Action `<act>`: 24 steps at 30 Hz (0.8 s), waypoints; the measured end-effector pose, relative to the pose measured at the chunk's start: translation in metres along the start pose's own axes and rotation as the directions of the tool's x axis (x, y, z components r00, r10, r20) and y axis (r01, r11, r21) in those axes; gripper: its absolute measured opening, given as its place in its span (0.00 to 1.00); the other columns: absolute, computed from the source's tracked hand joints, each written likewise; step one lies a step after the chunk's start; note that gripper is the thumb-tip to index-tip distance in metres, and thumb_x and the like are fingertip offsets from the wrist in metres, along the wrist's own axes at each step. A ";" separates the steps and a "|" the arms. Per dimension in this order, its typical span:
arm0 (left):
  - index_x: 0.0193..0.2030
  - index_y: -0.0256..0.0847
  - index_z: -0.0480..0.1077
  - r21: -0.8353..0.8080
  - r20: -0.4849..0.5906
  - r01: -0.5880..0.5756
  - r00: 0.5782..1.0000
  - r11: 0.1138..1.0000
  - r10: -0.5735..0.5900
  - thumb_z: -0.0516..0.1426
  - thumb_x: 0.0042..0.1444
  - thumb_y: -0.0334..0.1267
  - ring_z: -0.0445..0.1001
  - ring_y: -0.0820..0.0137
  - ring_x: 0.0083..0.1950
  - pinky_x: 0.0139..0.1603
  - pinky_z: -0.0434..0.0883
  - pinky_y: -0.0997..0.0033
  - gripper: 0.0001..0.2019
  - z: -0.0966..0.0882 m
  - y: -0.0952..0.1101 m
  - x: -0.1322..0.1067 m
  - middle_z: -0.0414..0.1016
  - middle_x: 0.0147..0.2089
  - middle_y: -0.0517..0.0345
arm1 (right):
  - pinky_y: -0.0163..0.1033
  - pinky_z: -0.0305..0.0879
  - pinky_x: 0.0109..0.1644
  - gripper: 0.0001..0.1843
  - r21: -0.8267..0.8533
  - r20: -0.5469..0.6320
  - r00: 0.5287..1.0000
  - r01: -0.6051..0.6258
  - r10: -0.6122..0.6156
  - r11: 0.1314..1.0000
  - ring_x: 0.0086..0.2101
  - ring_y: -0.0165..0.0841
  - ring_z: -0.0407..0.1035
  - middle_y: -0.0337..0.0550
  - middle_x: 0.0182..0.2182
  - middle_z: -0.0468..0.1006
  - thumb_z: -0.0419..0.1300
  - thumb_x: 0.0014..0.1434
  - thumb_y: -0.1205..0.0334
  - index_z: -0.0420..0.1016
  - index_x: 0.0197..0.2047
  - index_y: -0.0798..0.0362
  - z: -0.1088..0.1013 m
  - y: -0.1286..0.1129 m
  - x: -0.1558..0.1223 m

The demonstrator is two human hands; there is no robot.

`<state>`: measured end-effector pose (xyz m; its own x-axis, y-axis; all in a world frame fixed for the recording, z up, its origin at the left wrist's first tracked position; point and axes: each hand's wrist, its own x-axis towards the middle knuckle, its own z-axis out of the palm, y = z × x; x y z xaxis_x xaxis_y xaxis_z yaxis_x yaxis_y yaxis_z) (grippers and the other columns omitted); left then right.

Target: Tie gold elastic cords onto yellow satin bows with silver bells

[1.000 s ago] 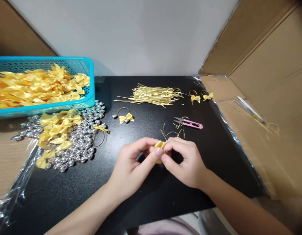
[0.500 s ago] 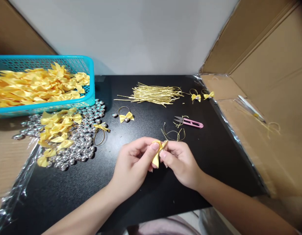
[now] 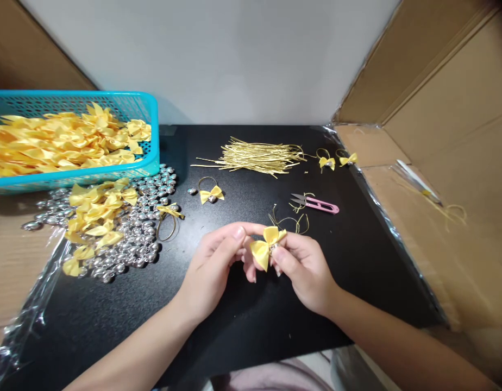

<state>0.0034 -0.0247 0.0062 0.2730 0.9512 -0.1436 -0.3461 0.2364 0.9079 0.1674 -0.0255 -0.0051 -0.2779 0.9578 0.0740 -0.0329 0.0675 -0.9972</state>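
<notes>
In front of me, over the black table, a yellow ribbon bow [image 3: 259, 253] is pinched between the thumb and fingers of my right hand [image 3: 306, 269]. A small silvery bead shows at the bow's centre, partly under my right thumb. My left hand [image 3: 212, 266] is just left of the bow, its thumb off the ribbon. The left index finger stretches behind the bow's top, and other left fingertips are below and behind it; whether they touch it I cannot tell. Beyond my hands lie loose gold cord scraps [image 3: 292, 220] and pink thread snips [image 3: 322, 205].
At left, a turquoise basket [image 3: 151, 130] holds many yellow bows. Silver beads [image 3: 140, 239] and loose bows [image 3: 100, 209] lie before it. Gold cords [image 3: 261, 156] form a bundle at the back. Finished-looking bow loops [image 3: 211, 194] lie about. A white pen-like tool [image 3: 418, 179] rests on cardboard at right.
My left thumb has come off the bow and moved left. The bow has turned to show its spread loops, still in my right hand.
</notes>
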 end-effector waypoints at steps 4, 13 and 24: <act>0.40 0.42 0.79 0.110 -0.036 -0.081 0.996 0.991 0.085 0.64 0.57 0.47 0.72 0.76 0.27 0.29 0.72 0.80 0.12 -0.002 0.003 -0.002 0.76 0.26 0.62 | 0.32 0.59 0.30 0.16 -0.015 0.007 0.999 0.048 -0.048 0.999 0.23 0.24 0.60 0.34 0.20 0.67 0.58 0.62 0.59 0.65 0.23 0.54 -0.001 -0.001 0.001; 0.35 0.42 0.77 0.346 0.042 -0.162 0.987 0.924 0.157 0.62 0.57 0.30 0.74 0.76 0.30 0.33 0.71 0.80 0.03 0.003 0.011 -0.001 0.77 0.30 0.62 | 0.32 0.60 0.30 0.15 -0.117 0.046 0.991 0.128 -0.123 0.985 0.24 0.25 0.61 0.34 0.21 0.67 0.58 0.62 0.59 0.66 0.25 0.53 -0.002 -0.002 -0.001; 0.34 0.44 0.74 0.296 0.043 -0.231 0.973 0.927 0.229 0.60 0.59 0.32 0.67 0.68 0.54 0.53 0.67 0.75 0.04 -0.003 0.003 0.001 0.69 0.50 0.57 | 0.39 0.64 0.37 0.05 -0.681 0.122 0.732 0.553 -0.670 0.480 0.27 0.29 0.71 0.39 0.26 0.78 0.63 0.56 0.69 0.73 0.37 0.52 -0.015 -0.006 0.006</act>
<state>-0.0001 -0.0229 0.0078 0.2248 0.9707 0.0849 -0.1182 -0.0594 0.9912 0.1804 -0.0159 0.0006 -0.2987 0.6217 0.7240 0.4848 0.7523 -0.4460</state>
